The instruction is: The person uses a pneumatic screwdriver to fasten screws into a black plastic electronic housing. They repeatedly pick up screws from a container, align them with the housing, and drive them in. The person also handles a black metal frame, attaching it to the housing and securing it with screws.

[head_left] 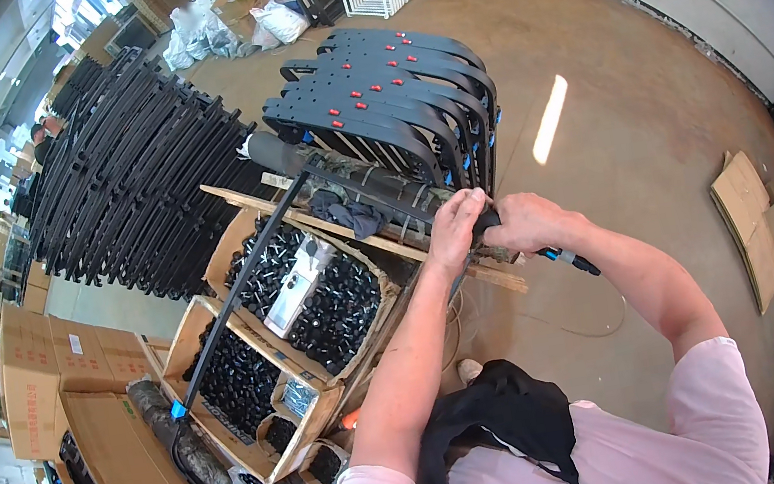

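Observation:
Near the middle, my right hand (528, 223) wraps round a dark hand tool, probably an air tool. Its black and blue tail end (572, 260) sticks out below the wrist. My left hand (456, 228) is closed right beside it, at the corner of a black tubular metal frame (254, 263); the fingertips and the tool's front partly hide each other. The frame lies across wooden bins and has blue pieces (179, 410) at its bends. Under it, the bins hold many small black parts (337, 311). A clear plastic box with white pieces (298, 286) rests on them.
Ahead stands a stack of black curved frames with red caps (372, 82). A taller pile of black frames (133, 171) is at the left. Cardboard boxes (119, 467) fill the lower left; flattened cardboard (748, 230) leans at the right. A thin hose (583, 330) loops over the floor.

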The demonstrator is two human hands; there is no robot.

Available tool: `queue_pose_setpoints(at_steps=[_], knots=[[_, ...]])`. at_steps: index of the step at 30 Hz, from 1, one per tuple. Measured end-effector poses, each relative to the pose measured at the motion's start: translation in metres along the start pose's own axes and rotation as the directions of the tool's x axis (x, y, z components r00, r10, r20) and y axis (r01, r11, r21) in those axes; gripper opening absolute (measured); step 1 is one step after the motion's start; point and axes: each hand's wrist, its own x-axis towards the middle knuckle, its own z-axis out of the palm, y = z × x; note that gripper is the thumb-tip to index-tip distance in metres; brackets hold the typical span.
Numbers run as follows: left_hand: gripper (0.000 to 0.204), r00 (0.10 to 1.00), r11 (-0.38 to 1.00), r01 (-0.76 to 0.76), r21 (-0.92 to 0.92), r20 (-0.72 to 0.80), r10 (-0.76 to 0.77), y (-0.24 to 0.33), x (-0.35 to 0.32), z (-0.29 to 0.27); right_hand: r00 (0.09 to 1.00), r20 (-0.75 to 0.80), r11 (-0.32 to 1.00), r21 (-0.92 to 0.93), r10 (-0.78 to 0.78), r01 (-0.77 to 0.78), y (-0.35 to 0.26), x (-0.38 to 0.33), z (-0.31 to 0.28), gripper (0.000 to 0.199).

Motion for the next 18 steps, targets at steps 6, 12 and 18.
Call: queue_pose_setpoints(at_steps=[6,12,18], knots=[[0.031,0.998,0.998,-0.052,0.030,-0.033,0.053,-0.015,-0.008,-0.006,1.000,0.001,0.996,-0.090,-0.001,0.001,-0.005,0.000,0.004,0.044],[0.032,0.991,0.992,-0.116,0.038,-0.063,0.119,-0.015,-0.016,0.000,1.000,0.008,0.994,-0.110,0.007,-0.007,-0.004,0.003,0.009,0.048],[0.034,0.997,0.993,-0.057,0.105,-0.038,0.061,-0.006,-0.023,0.004,0.999,-0.005,0.998,-0.062,-0.031,0.031,0.007,0.014,0.019,0.046]])
